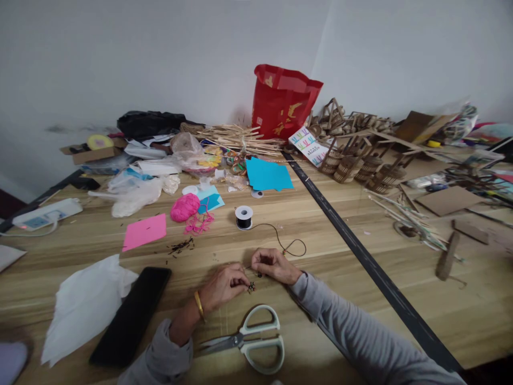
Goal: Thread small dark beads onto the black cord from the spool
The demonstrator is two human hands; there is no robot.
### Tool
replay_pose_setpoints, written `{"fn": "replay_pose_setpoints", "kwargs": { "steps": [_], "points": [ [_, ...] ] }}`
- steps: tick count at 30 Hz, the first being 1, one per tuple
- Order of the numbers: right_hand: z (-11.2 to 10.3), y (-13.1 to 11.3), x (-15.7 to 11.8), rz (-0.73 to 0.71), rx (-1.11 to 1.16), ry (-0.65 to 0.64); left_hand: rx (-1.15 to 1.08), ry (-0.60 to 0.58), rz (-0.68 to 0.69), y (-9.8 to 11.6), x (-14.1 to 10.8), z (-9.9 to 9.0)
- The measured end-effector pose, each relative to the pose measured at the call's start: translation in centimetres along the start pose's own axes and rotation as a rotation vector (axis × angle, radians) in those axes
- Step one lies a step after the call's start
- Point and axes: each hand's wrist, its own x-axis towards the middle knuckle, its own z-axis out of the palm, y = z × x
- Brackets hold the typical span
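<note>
My left hand (pixel 226 284), with a gold bangle at its wrist, pinches a small dark beaded piece (pixel 251 287) at its fingertips. Close beside it on the right, my right hand (pixel 274 264) has its fingers pinched together; a tiny dark bead (pixel 259 275) shows under them, and what the fingertips grip is too small to make out. A spool of black cord (pixel 244 217) stands beyond the hands, its loose end curling right and back toward my right hand. Open scissors (pixel 252 339) with pale handles lie just in front of my hands.
A black phone (pixel 131 315) and white tissue (pixel 86 305) lie left. Beyond are dark bits (pixel 181 246), pink paper (pixel 145 232), pink yarn (pixel 185 207) and blue sheets (pixel 269 174). A red bag (pixel 284 101) stands at the back, small wooden buckets (pixel 364 167) to its right.
</note>
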Motion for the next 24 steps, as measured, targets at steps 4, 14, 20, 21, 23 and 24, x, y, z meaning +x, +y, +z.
{"fn": "replay_pose_setpoints", "kwargs": {
  "steps": [4,14,20,21,23,24],
  "points": [
    [0.0,-0.1,0.0,-0.002,-0.006,0.006,-0.006,-0.002,-0.026,0.2,-0.1,0.0],
    [0.1,-0.4,0.1,0.014,-0.015,-0.001,-0.463,0.165,-0.258,-1.2,0.5,0.1],
    [0.2,-0.3,0.2,0.003,0.001,-0.01,-0.617,0.242,-0.327,-1.2,0.7,0.1],
    [0.2,-0.3,0.2,0.004,0.002,-0.009,-0.631,0.253,-0.328,-1.2,0.7,0.2],
    [0.2,-0.3,0.2,0.007,0.002,-0.003,-0.648,0.263,-0.327,-1.3,0.7,0.3],
    [0.2,-0.3,0.2,0.006,0.002,0.002,-0.65,0.261,-0.325,-1.3,0.7,0.3]
  ]
}}
